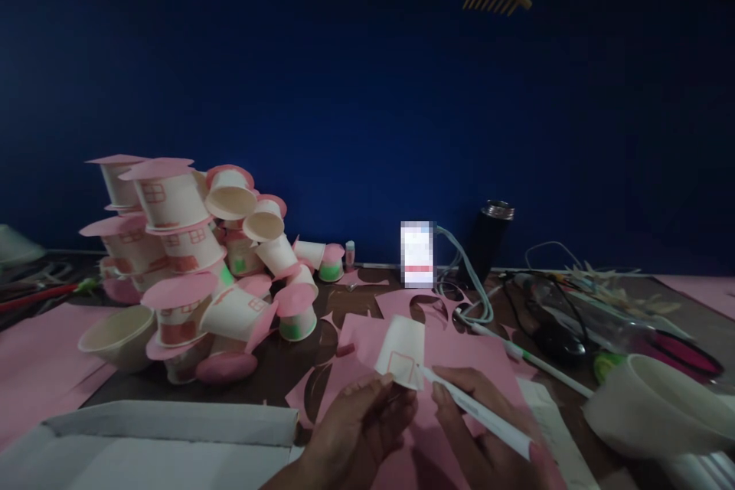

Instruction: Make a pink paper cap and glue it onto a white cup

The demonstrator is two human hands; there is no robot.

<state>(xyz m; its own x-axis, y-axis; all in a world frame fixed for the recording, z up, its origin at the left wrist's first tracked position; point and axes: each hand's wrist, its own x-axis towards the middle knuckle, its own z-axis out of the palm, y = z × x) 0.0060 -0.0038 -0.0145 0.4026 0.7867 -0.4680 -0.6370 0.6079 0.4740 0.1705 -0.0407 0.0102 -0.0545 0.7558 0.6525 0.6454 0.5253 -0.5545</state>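
My left hand [359, 425] grips a small white paper cup [402, 348], which lies on its side with a pink square outline drawn on its wall. My right hand [479, 429] is closed on a white pen [479, 413], and the pen's tip touches the cup beside the drawn square. Both hands hover low over pink paper sheets [459, 352] with round holes cut out of them, lying on a dark wooden table [276, 367].
A heap of decorated paper cups with pink round tops [195, 260] fills the left. A white box lid [172, 436] lies at the front left. A dark flask [488, 241], cables [471, 291], a second pen [534, 360] and a white bowl [648, 406] are to the right. A blue wall stands behind.
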